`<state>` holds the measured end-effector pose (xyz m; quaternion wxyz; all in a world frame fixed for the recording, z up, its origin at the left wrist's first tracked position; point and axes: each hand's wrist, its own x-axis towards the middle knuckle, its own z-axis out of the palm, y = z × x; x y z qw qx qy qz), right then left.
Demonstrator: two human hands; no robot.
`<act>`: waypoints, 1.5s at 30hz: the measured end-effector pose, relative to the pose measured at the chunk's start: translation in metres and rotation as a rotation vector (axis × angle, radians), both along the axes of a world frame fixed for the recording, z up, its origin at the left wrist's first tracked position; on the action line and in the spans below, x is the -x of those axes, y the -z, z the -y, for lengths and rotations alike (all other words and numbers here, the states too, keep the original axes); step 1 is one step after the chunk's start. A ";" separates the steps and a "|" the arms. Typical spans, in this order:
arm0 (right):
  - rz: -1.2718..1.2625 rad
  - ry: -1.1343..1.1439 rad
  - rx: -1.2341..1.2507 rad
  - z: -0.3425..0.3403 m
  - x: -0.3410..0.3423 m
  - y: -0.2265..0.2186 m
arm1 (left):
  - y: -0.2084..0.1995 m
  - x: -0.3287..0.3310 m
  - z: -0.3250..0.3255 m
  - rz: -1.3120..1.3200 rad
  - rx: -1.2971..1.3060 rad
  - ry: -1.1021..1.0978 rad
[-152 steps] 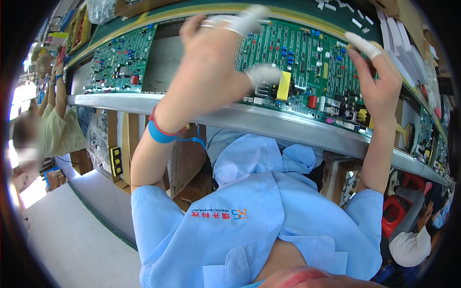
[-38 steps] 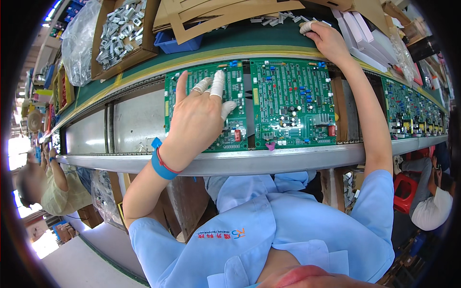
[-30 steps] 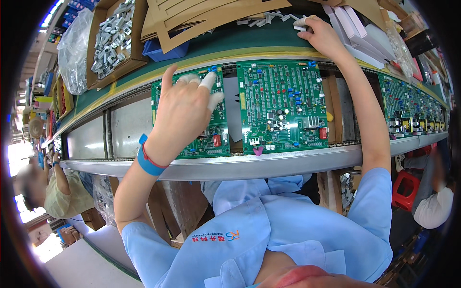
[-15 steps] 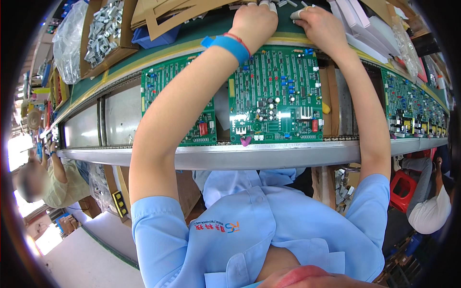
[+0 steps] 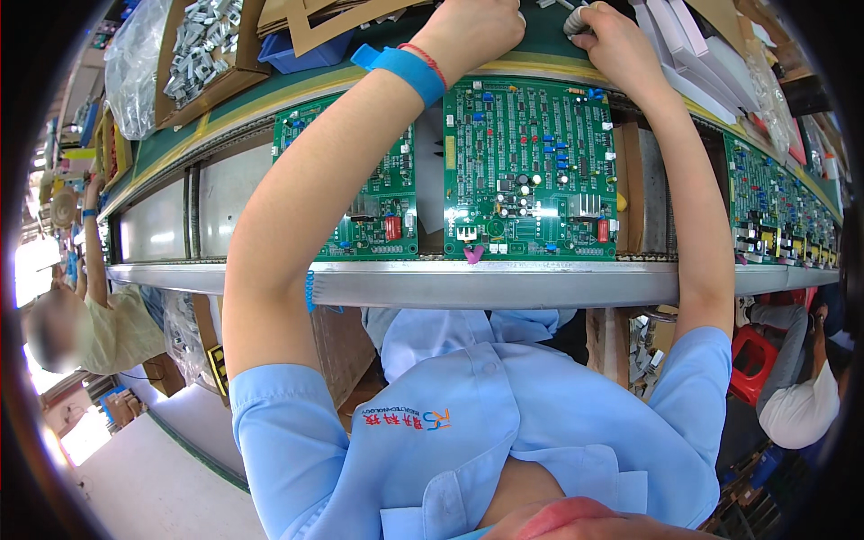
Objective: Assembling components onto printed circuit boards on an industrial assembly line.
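Note:
My left hand point(image 5: 477, 34) reaches to the far side of the bench, a blue strap and red cord at its wrist. The frame's upper edge cuts off its fingers. To the right, my right hand point(image 5: 619, 49) has thumb and fingers drawn together, pale covers on the fingertips; whatever they hold cannot be made out. Below and between the forearms lies a green circuit board point(image 5: 531, 171) full of small parts, a purple piece at its near edge. My left forearm partly covers a second circuit board point(image 5: 389, 193). Both boards rest across the rails of the line.
A cardboard box of metal clips point(image 5: 202, 54) stands at the far left beside a plastic bag point(image 5: 135, 72) and a blue bin point(image 5: 306, 54). White cartons point(image 5: 697, 63) lie far right. More circuit boards point(image 5: 778, 202) sit rightward. A metal rail point(image 5: 504, 286) runs along the front.
My left hand has moved slightly, its fingertips leaving the frame. My right hand has shifted a little right, its fingers curling closer. The boards appear slightly higher and further right in view.

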<state>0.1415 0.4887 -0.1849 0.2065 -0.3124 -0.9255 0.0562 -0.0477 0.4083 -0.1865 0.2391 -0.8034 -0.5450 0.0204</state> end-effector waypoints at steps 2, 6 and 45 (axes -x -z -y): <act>-0.026 0.000 -0.056 0.010 0.000 -0.001 | -0.012 0.000 0.009 0.047 0.064 0.030; -0.143 -0.088 -0.064 0.018 0.003 -0.008 | -0.035 -0.006 0.030 0.399 0.059 -0.071; -0.049 -0.257 0.201 0.062 0.031 -0.001 | -0.040 0.003 0.216 1.461 0.446 -0.405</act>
